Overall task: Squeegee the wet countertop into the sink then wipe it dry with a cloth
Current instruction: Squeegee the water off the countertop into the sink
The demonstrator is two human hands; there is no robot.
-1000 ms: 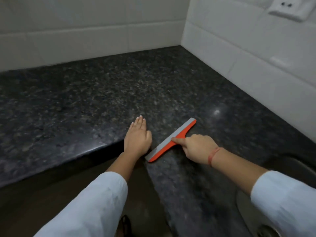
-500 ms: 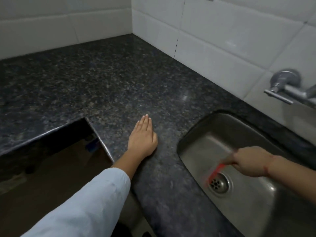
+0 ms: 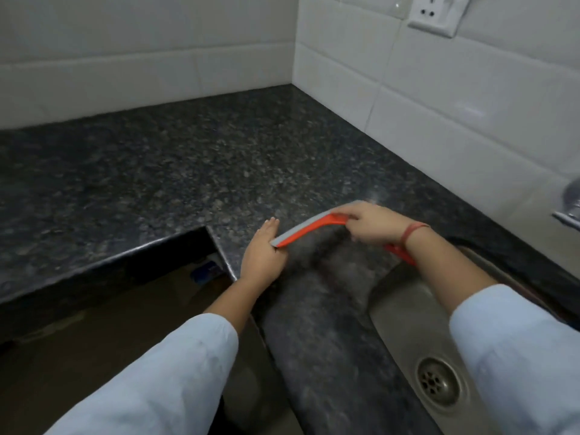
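Mostly, the squeegee (image 3: 309, 229) was blurred, its handle largely hidden by the right hand (image 3: 372, 226) curled round it, above the table (image 3: 188, 171) beside the sink (image 3: 405, 309). The left hand (image 3: 263, 255) lay flat, fingers together, at the blade's end. The frame edge cut off the tap (image 3: 569, 211).

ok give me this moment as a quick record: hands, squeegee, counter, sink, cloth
left hand: flat on the countertop, fingers straight, holds nothing
right hand: grips the squeegee near its head
squeegee: orange with a grey blade, stretched between the two hands, one end by the left hand; blurred
countertop: dark speckled stone; wetness hard to tell
sink: steel, right of the hands; drain uncovered
cloth: not in view
stage: squeegee in hand, wiping dry not yet begun
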